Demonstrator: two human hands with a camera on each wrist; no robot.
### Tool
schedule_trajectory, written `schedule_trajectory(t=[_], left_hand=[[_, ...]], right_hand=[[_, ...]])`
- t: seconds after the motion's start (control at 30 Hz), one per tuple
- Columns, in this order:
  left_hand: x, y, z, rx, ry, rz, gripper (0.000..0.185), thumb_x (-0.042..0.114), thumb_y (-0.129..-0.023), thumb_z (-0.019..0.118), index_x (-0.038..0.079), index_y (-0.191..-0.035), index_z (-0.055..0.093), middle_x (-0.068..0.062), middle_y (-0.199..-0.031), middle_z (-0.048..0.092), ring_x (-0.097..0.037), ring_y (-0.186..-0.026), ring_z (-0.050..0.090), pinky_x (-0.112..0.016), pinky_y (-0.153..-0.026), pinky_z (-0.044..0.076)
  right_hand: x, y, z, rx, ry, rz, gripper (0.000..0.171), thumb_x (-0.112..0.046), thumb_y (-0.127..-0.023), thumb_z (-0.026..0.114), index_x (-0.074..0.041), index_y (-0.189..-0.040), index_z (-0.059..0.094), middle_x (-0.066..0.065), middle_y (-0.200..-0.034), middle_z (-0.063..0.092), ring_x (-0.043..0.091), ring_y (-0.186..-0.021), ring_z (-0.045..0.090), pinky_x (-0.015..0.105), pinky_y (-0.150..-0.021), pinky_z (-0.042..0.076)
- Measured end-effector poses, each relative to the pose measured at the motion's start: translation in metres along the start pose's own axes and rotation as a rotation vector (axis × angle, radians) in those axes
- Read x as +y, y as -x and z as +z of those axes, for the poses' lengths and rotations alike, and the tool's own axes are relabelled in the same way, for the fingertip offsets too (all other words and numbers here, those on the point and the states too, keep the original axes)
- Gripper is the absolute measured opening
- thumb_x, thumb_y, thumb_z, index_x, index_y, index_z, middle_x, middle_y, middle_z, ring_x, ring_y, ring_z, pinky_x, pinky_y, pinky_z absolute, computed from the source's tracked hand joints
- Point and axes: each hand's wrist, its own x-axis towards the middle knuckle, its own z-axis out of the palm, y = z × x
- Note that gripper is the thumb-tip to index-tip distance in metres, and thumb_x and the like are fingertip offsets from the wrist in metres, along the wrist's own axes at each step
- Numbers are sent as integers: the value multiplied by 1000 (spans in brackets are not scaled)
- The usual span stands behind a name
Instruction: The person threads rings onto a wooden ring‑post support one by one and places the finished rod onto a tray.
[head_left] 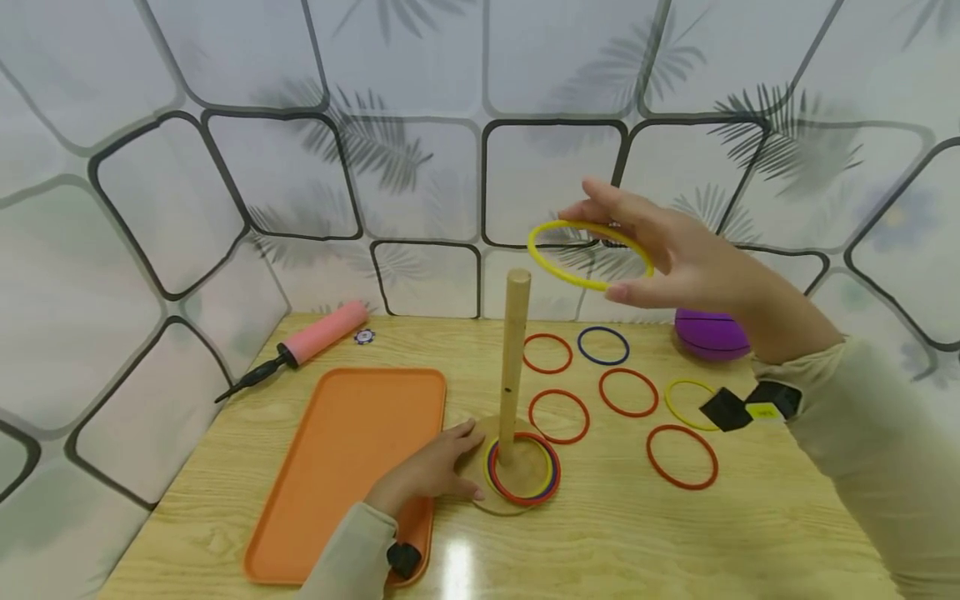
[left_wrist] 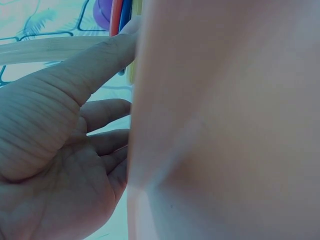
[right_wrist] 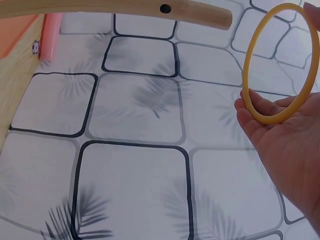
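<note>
Your right hand (head_left: 675,250) pinches the light, stiff yellow ring (head_left: 588,254) by its rim above the wooden peg (head_left: 515,350); your left hand (head_left: 442,467), fingers flat, steadies the base (head_left: 480,492).

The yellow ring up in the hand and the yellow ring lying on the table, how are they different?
The held yellow ring is up in the air above the wooden peg, pinched by the right hand; the loose yellow ring lies flat on the table, untouched. The held one looks tilted and brighter; the loose one looks paler. Both are thin yellow hoops of similar size.
</note>
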Motion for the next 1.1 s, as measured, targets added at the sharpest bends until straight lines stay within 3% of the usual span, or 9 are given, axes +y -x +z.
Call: schedule_trajectory(t=[0.37,0.63,0.87,1.1], left_hand=[[1,1,-1,1,6,10,85,31,-76,79,-1,-143,38,-21,-153,23,-38,-139,23,-50,-109,26],[0,0,-1,2,-4,-3,85,32,-76,79,1,-144,38,-19,-153,23,-36,-139,23,-49,-109,27],[0,-1,-1,4,-4,-10,85,32,-76,79,2,-144,38,-17,-154,23,-36,-140,22,-49,-109,27],[2,1,-1,1,5,-12,85,31,-76,79,1,-144,38,-18,-153,23,-37,-140,22,-50,-110,26]], right_hand=[[12,-15,33,-10,26,37,96,13,-75,67,4,-150,8,24,-141,40,26,-132,37,29,-112,24],[28,-5,50,-6,41,84,99,0,-78,74,0,-151,7,20,-141,42,23,-133,36,29,-111,25],[32,9,59,-32,35,206,102,-9,-79,76,0,-151,5,21,-143,39,30,-134,33,25,-111,23],[46,28,79,-22,-68,179,106,-6,-76,79,1,-151,4,25,-140,39,26,-134,33,22,-111,22]])
